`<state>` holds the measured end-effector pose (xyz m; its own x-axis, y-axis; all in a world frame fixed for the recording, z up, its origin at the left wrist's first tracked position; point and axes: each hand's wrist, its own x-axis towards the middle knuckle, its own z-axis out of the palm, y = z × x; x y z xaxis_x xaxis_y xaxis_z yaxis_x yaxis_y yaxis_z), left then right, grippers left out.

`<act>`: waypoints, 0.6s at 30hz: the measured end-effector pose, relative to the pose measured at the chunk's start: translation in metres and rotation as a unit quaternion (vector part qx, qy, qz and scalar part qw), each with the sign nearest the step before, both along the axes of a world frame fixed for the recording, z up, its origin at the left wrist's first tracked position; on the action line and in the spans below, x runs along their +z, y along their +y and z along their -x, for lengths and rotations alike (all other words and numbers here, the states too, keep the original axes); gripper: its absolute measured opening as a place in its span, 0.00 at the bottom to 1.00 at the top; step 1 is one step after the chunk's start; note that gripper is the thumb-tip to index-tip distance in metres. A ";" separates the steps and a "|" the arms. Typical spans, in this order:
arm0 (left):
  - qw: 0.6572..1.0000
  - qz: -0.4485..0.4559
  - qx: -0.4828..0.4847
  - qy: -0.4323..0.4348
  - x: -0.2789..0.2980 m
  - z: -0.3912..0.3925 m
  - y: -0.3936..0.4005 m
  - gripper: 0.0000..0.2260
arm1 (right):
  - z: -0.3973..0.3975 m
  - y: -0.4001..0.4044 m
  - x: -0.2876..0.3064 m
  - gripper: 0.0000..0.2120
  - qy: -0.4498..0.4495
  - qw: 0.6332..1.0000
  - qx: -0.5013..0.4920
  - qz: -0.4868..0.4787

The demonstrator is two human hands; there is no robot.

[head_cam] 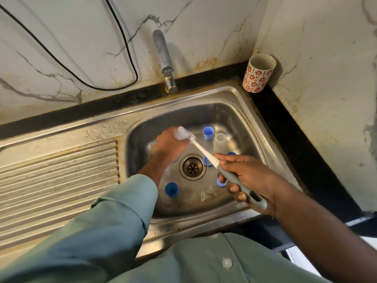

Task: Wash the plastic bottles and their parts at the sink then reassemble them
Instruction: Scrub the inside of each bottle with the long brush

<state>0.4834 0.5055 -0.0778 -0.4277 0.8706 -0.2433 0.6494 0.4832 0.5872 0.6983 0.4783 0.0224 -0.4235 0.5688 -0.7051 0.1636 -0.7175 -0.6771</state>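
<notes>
Item under wash: a small translucent plastic bottle, held over the basin at about 10 o'clock from the drain. The left hand has its fingers curled round the bottle body, mouth turned toward the right. The bristle head of a bottle brush sits at the bottle mouth, just outside or barely entering; which of the two cannot be told. The right hand grips the grey handle of the brush, fingers wrapped under it and thumb on top, at about 4 o'clock from the drain.

Handling assessment: the bottle appears light, thin-walled and somewhat flexible; wet, it is likely slippery. A grip round the mid-body, as now, seems soundest, firm enough to resist the brush push without buckling the wall.

Other parts lie in the sink. A second translucent bottle stands upright at 1 o'clock, with a blue cap just beside it. Another blue cap stands at 7 o'clock. Blue rings lie close to the drain at 3 o'clock, partly hidden by the brush shaft. Clear soft pieces, probably teats, lie at 5 o'clock.

The tap at 12 o'clock shows no running water. A patterned cup stands on the counter at 2 o'clock.

Judgement: washing is in progress; reassembly not yet begun.
</notes>
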 end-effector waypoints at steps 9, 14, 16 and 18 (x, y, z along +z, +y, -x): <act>0.991 -0.049 0.029 -0.117 -0.006 0.003 0.008 0.26 | -0.005 0.000 0.004 0.15 -0.015 0.999 0.013 -0.035; 0.997 -0.059 -0.014 -0.052 -0.014 -0.003 0.000 0.27 | -0.003 0.008 0.001 0.14 -0.019 1.000 -0.013 -0.013; 0.996 -0.076 0.030 -0.044 -0.013 0.001 -0.002 0.26 | -0.004 0.008 0.001 0.14 -0.007 1.000 -0.005 -0.013; 0.993 -0.093 0.052 -0.049 -0.008 0.004 -0.003 0.22 | -0.002 0.005 -0.001 0.15 -0.004 1.000 0.003 -0.016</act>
